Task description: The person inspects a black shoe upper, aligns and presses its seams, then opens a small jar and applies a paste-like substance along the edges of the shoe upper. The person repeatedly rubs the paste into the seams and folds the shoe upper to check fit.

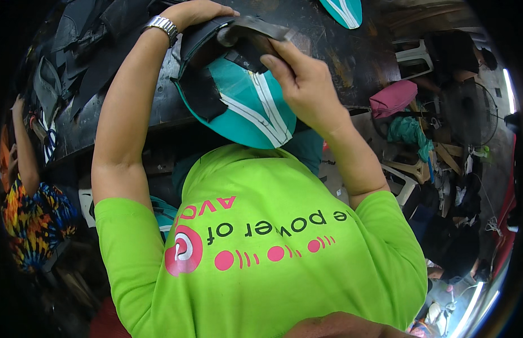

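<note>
A hammer [247, 30] is held by its handle in my right hand [306, 79]; its metal head is slightly blurred and lies over the far part of a piece. That piece [232, 122] is teal with a rounded near end, white V-shaped stripes and black panels, its far side raised or folded. At its black far edge, my left hand [197, 12] is closed, fingers reaching toward the hammer head; the frame's top and the piece hide some of it. The piece's near end overhangs the dark table [118, 127] toward my body.
Black cut pieces [112, 50] are heaped on the table's left side. Another teal striped piece [346, 12] lies at the far edge. To the right are a pink bundle [394, 98], a fan [478, 112] and plastic stools [413, 59]. Another person [33, 219] is at the left.
</note>
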